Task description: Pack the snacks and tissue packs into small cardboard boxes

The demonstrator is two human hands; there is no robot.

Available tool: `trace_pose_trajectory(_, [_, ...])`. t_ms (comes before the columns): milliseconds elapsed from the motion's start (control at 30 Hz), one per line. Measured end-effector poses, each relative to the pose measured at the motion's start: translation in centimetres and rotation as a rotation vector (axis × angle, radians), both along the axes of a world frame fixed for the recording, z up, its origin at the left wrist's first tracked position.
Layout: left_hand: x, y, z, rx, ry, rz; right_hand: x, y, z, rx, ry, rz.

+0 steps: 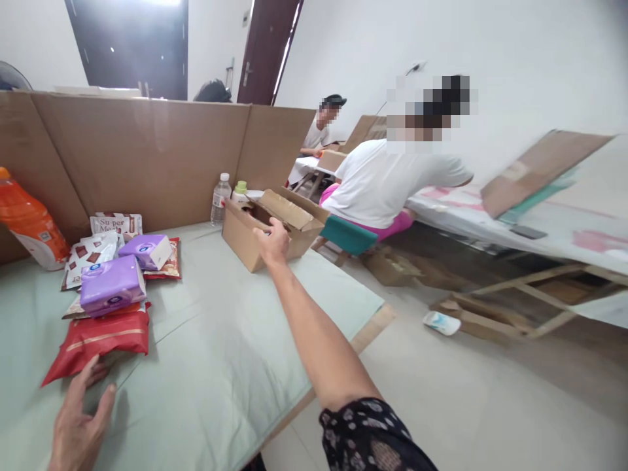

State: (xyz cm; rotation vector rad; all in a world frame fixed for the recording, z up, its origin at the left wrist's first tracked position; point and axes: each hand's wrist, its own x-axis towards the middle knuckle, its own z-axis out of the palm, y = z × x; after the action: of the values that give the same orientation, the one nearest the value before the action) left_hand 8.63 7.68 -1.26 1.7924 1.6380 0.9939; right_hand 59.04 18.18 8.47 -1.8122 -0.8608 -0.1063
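Observation:
My right hand [273, 242] reaches out to a cardboard box [240, 239] with raised flaps, its fingers curled over the near rim. What lies inside the box is mostly hidden. At the lower left, my left hand [81, 415] is open, fingers apart, beside the near edge of a red packet [105, 337]. Behind that packet, two purple tissue packs [112, 284] rest on a pile of snack pouches. One white pouch [93, 254] shows brown squares, and another pouch [116, 223] with printed letters lies farther back.
An orange bottle [32, 219] leans at the far left. A clear plastic bottle [221, 199] and a green-capped bottle [240, 191] stand behind the box. A cardboard screen [147, 157] borders the table's back. Two people sit at other tables; a stool [350, 234] is near the right edge.

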Motion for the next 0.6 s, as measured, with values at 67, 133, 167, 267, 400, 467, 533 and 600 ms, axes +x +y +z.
trace_pose_trajectory(67, [0.1, -0.1, 0.0, 0.017, -0.023, 0.02, -1.1, 0.4, -0.4, 0.008, -0.011, 0.056])
trace_pose_trajectory(133, [0.3, -0.3, 0.4, 0.067, -0.011, 0.063, -2.6, -0.4, -0.6, 0.027, -0.033, 0.134])
trace_pose_trajectory(167, [0.4, -0.5, 0.7, 0.096, 0.007, 0.087, -3.3, -1.4, -0.7, 0.039, -0.048, 0.178])
trace_pose_trajectory(267, [0.5, -1.0, 2.3, 0.154, 0.039, 0.114, -5.0, -6.2, -0.5, 0.069, -0.086, 0.304])
trace_pose_trajectory(400, [0.8, -2.6, 5.2, 0.218, 0.05, -0.039, -6.7, -16.0, 0.5, 0.05, -0.07, 0.552])
trace_pose_trajectory(467, [1.3, -3.6, 6.4, 0.257, 0.06, -0.211, -7.4, -21.0, 1.6, 0.005, -0.032, 0.754])
trace_pose_trajectory(533, [2.1, -4.5, 7.3, 0.245, 0.029, -0.402, -8.0, -24.8, 3.0, -0.058, 0.019, 0.978])
trace_pose_trajectory(600, [3.3, -4.9, 7.6, 0.159, -0.014, -0.562, -8.6, -27.1, 4.3, -0.105, 0.092, 1.204])
